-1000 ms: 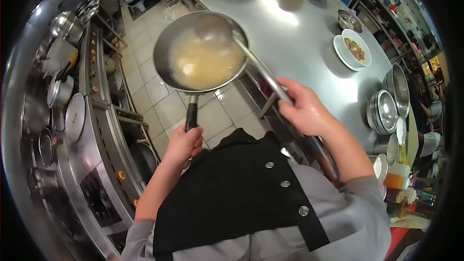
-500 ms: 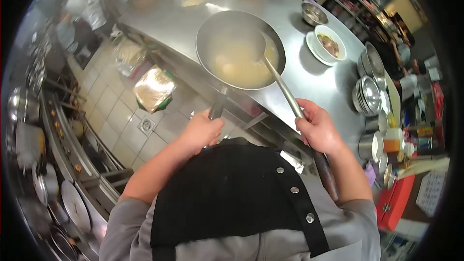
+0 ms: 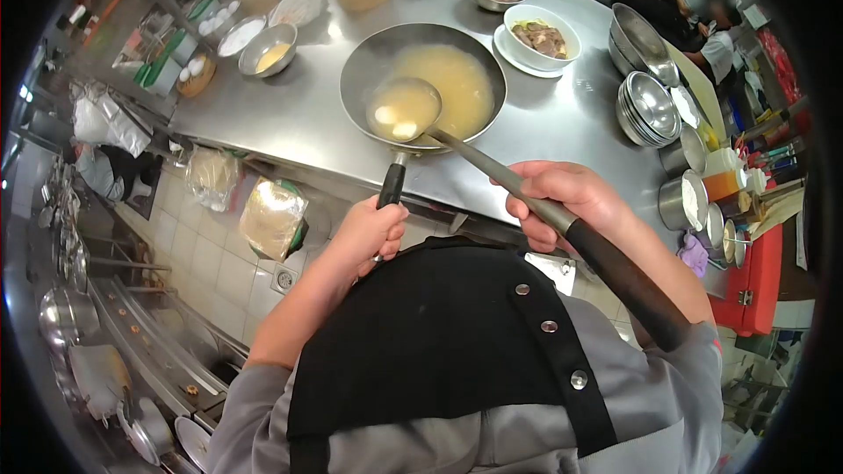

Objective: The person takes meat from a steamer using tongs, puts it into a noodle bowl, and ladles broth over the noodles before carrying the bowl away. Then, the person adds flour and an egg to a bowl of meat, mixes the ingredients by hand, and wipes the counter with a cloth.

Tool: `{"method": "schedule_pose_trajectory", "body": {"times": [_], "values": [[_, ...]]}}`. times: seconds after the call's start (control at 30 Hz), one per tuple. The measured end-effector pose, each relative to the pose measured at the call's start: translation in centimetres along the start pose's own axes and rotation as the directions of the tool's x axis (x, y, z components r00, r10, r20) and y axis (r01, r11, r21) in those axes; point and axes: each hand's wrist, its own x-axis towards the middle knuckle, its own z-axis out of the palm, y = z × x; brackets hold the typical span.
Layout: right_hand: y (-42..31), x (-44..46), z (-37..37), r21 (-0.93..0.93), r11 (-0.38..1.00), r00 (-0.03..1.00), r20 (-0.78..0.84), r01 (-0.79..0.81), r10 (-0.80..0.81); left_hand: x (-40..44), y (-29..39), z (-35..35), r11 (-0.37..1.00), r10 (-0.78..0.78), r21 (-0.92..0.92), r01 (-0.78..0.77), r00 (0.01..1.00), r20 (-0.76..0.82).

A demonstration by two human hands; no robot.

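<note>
Now the right hand (image 3: 566, 193) grips the ladle (image 3: 479, 161), its handle slanting forward-left into the pan (image 3: 358, 70) of cloudy yellowish liquid (image 3: 461, 88); the left hand (image 3: 369, 230) clasps the pan handle (image 3: 392, 184). Beyond the right hand, the nearer one, sits a white bowl (image 3: 571, 40), apparently holding meat and greens (image 3: 537, 37).

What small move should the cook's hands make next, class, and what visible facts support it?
Probably the right hand should raise the ladle: it sits in the wok's broth, already holding some, the left hand grips the wok's handle, and the white bowl of meat stands close by.
</note>
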Motion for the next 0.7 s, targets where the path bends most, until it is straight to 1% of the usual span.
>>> {"method": "schedule_pose_trajectory", "body": {"times": [0.07, 0.1, 0.2, 0.3, 0.4, 0.43, 0.53, 0.57, 0.6, 0.63, 0.7], "values": [[-0.7, -0.1, -1.2, 0.004, 1.000, 1.000, 0.011, 0.004, -0.004, 0.5, 0.4, 0.8, 1.000, -0.001, 0.002, 0.001, 1.000, -0.007], [-1.2, -0.3, -1.5, 0.007, 1.000, 1.000, -0.011, 0.015, -0.015, 1.1, 0.4, 0.9, 1.000, -0.003, -0.023, 0.004, 1.000, 0.023], [-2.7, -0.1, -3.0, -0.040, 0.998, 0.999, 0.011, 0.053, -0.053, 2.1, 1.2, 2.0, 1.000, -0.008, 0.030, 0.009, 0.999, -0.033], [-4.3, -0.1, -3.6, -0.037, 0.993, 0.994, -0.024, 0.108, -0.109, 2.9, 1.9, 2.5, 1.000, -0.007, 0.014, 0.008, 0.998, -0.062], [-5.3, 0.3, -4.9, 0.060, 0.991, 0.992, -0.002, 0.124, -0.124, 4.1, 3.0, 2.3, 1.000, -0.007, 0.026, 0.009, 0.998, -0.063], [-5.8, 0.2, -4.4, 0.122, 0.978, 0.985, -0.056, 0.170, -0.164, 4.4, 3.4, 2.1, 0.999, -0.005, 0.048, 0.008, 0.998, -0.062], [-7.0, 0.4, -5.1, 0.261, 0.945, 0.981, -0.041, 0.196, -0.192, 5.7, 4.2, 0.9, 0.999, 0.011, 0.052, -0.010, 1.000, -0.028], [-7.3, 0.5, -5.6, 0.287, 0.930, 0.972, -0.029, 0.231, -0.233, 5.9, 4.5, 0.5, 0.999, 0.004, 0.044, -0.003, 1.000, -0.019], [-7.8, 0.4, -6.0, 0.267, 0.922, 0.958, -0.019, 0.281, -0.287, 6.0, 4.8, 0.3, 0.999, -0.003, 0.037, 0.004, 1.000, -0.012], [-8.2, 0.4, -6.1, 0.266, 0.914, 0.951, -0.048, 0.306, -0.305, 6.0, 5.2, 0.3, 0.999, 0.004, 0.042, -0.002, 0.999, -0.033], [-9.0, 0.4, -6.7, 0.238, 0.908, 0.938, -0.109, 0.346, -0.329, 6.6, 5.7, -0.3, 0.999, 0.021, 0.042, -0.020, 1.000, -0.012]]}}
